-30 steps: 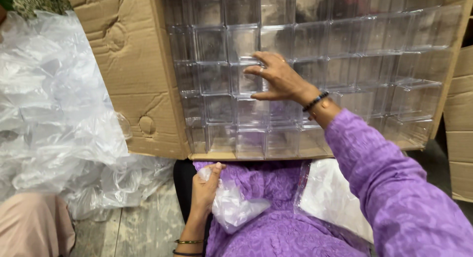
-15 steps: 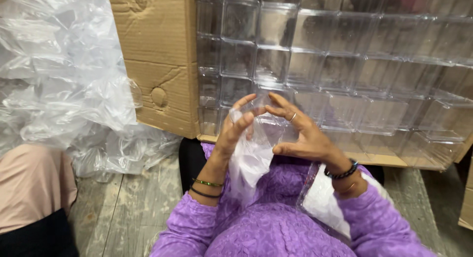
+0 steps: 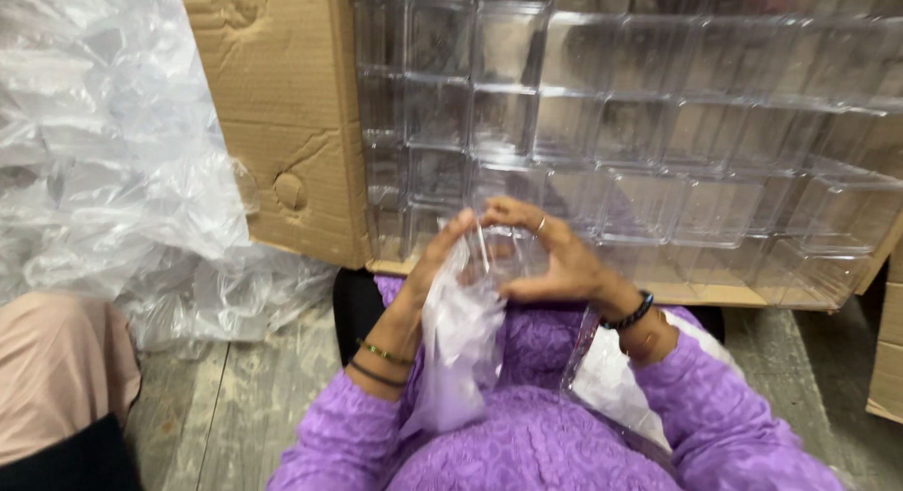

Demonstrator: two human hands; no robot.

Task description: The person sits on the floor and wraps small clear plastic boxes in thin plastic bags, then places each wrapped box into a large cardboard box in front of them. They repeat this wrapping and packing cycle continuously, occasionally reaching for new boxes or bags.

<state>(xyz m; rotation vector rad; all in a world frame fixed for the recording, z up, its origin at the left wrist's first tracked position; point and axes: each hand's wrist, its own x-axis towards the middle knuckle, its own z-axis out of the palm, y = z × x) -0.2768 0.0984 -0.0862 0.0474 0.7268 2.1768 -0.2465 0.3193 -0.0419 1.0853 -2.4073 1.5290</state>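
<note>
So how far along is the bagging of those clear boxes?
In hand: the left hand and right hand hold one clear box at the mouth of a thin plastic bag. Left: the cardboard carton is stacked full of boxes. No finished ones are in view.

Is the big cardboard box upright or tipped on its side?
Tipped on its side: the cardboard box has its opening facing the person, showing stacked clear plastic containers inside like a wall, with a flap lying flat on the floor.
</note>
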